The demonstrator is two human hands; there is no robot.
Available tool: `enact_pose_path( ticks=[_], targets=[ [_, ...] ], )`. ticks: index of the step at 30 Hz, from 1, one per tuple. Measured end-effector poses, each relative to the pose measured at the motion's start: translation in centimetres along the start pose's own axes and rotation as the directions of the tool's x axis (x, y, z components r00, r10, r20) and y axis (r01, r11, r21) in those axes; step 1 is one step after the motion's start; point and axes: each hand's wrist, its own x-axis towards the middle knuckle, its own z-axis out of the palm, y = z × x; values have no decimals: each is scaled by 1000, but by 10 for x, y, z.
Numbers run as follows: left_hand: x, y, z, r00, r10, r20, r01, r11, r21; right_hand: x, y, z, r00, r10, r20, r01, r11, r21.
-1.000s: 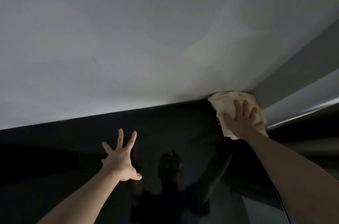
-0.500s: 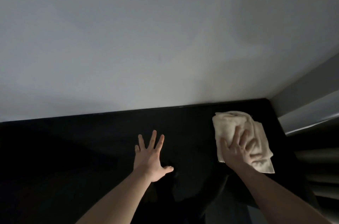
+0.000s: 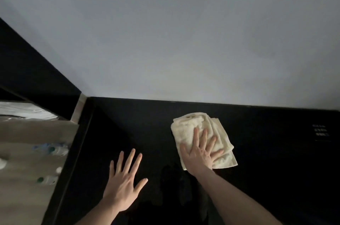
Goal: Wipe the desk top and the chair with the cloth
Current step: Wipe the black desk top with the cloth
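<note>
On the black desk top (image 3: 143,127), right of centre, my right hand (image 3: 199,153) presses flat on the cream cloth (image 3: 191,127). Fingers straight and spread, palm down on the near part of the cloth; nothing is gripped or pinched. Cloth lies crumpled and folded over itself, flat on the glossy surface, near the back edge where the desk meets the pale wall (image 3: 184,40) but not touching it.

Left hand (image 3: 124,184) held over the desk nearer to me, fingers straight and fanned wide, holding nothing. I cannot tell whether its palm touches the surface.

Faint dark reflection on the desk between my two forearms. At far right, small pale markings (image 3: 321,130) on the dark surface, too blurred to read. Beyond the desk's left edge, a wooden floor (image 3: 24,197) with blurred plastic bottles (image 3: 49,149).
</note>
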Motion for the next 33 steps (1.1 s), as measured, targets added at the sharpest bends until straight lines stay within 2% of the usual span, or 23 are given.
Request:
enact_pose_path(
  ticks=[3, 8, 12, 16, 19, 23, 26, 28, 33],
  targets=[
    [-6, -21, -1, 998, 17, 56, -16, 1000, -16, -13, -25, 19, 992, -112, 62, 115, 993, -38],
    [-1, -11, -7, 993, -11, 117, 13, 1000, -23, -16, 9, -2, 990, -122, 75, 126, 990, -60],
    [1, -8, -12, 982, -38, 188, 47, 998, -45, -10, 53, -26, 999, -10, 33, 11, 1000, -27],
    [0, -20, -21, 994, -38, 98, 49, 993, -106, -1, 83, -43, 988, 150, -29, -149, 988, 33],
    [-2, -44, -30, 986, -139, 93, 151, 979, -139, 6, 83, -45, 965, 251, -68, -248, 967, 59],
    [-6, -96, -33, 959, -266, 95, 278, 950, -146, 18, 54, -35, 924, 372, -88, -361, 925, 115],
    [-9, -132, -35, 923, -353, 149, 377, 909, -178, 24, 22, -21, 905, 419, -71, -409, 904, 124],
    [-10, -149, -35, 909, -369, 195, 405, 893, -197, 23, -2, -7, 912, 402, -79, -393, 913, 110],
    [-11, -163, -30, 911, -306, 277, 382, 880, -283, 15, -83, 34, 946, 303, -111, -300, 953, 47]
  ],
)
